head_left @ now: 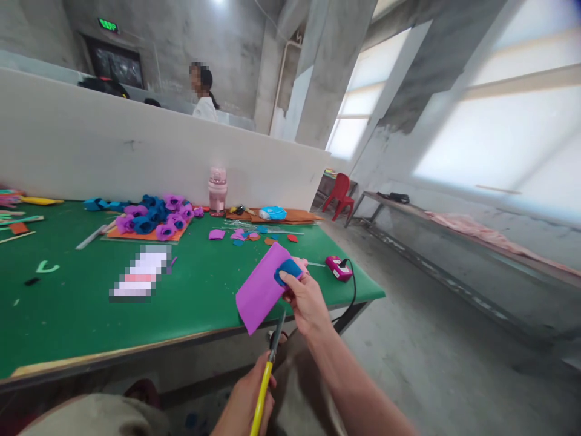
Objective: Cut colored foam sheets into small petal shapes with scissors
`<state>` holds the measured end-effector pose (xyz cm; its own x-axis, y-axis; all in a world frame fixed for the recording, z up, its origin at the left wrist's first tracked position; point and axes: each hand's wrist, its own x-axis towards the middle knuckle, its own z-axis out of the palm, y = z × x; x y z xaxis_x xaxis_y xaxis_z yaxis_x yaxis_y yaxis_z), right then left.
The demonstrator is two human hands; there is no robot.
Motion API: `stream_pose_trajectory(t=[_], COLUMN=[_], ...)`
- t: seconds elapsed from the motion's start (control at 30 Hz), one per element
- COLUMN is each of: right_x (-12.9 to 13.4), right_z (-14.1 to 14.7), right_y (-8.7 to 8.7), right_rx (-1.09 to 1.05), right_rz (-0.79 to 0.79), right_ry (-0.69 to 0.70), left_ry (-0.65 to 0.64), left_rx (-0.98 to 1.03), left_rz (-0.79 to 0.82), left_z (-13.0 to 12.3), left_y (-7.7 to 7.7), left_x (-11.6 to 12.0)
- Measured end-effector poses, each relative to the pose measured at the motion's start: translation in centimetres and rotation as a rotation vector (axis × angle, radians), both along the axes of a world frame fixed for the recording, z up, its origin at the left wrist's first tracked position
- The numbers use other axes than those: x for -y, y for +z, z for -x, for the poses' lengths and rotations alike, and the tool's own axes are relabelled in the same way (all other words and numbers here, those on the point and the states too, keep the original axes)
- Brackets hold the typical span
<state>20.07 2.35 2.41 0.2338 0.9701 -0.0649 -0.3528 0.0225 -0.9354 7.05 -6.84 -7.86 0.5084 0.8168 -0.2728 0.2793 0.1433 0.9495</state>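
Observation:
My right hand [309,301] pinches a purple sheet [259,292] and a smaller blue piece [288,270], the thumb lying over the blue. The purple sheet slants down to the left over the table's front edge. Below it, my left hand [247,396] is closed around scissors with yellow handles [261,396]. Their metal blades [278,333] point upward, just right of the sheet's lower part. Whether the blades are parted is hard to see.
On the green table [200,309] are purple and blue flowers [157,215], coloured scraps [240,235], a pink bottle [218,191], a blue packet [273,212] and a magenta device [338,268] with a black cable. Behind a white partition [158,145] is a person [206,108].

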Motion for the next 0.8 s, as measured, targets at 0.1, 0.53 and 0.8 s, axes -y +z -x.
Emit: stream_pose_trajectory(t=[0.1,0.53,0.8], right_x=[-0.6,-0.7,-0.2], right_z=[-1.3,-0.3,0.1], right_y=[1.3,0.2,0.4], right_rx=[0.144,0.159,0.123], right_rz=[-0.063,-0.007,0.029], right_ry=[0.035,0.179,0.187], left_ry=[0.017,0.058,0.020], left_rx=[0.065,0.360,0.286], left_rz=[0.016,0.167,0.195], left_z=[1.6,5.7,6.3], left_y=[0.8,4.8,4.2], left_x=[0.6,-0.8,-1.4])
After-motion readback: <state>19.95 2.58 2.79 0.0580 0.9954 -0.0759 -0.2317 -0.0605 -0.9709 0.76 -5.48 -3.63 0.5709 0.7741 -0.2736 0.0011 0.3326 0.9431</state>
